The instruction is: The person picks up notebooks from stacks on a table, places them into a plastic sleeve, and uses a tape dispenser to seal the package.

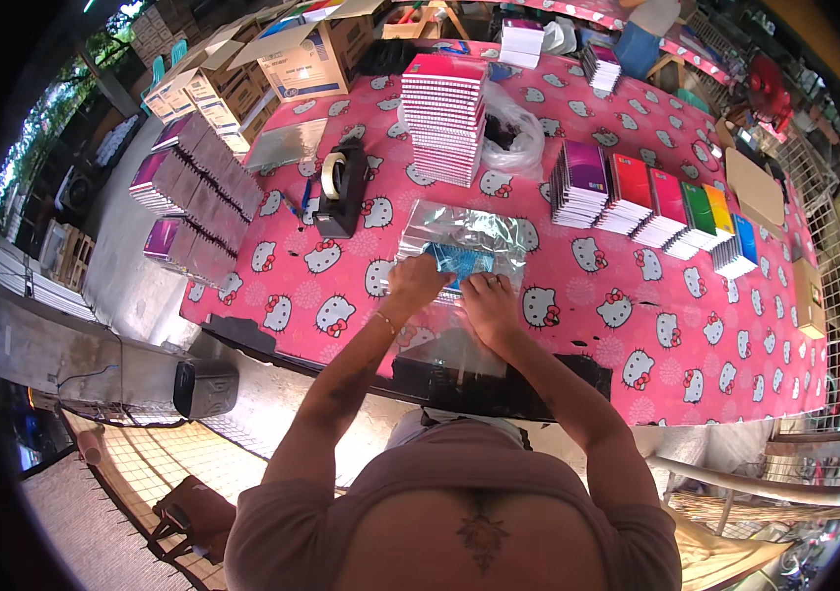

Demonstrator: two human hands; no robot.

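A small blue spiral notebook (461, 259) lies on clear plastic film (469, 222) near the table's front edge; whether more notebooks lie beneath it I cannot tell. My left hand (418, 283) grips its left side, fingers bent over the cover. At the near right corner my right hand (488, 301) holds it too, fingers curled at the edge. The film spreads past the notebook's far side, and another part of it (454, 350) hangs toward me below my right wrist. My fingertips are partly hidden.
A tape dispenser (343, 192) stands left of my hands. Beyond them rises a tall notebook stack (444, 118); coloured notebook piles (629, 192) line the right. Wrapped purple bundles (193, 197) stand at the left edge, cartons (306, 59) behind. The table (587, 286) has a pink cloth.
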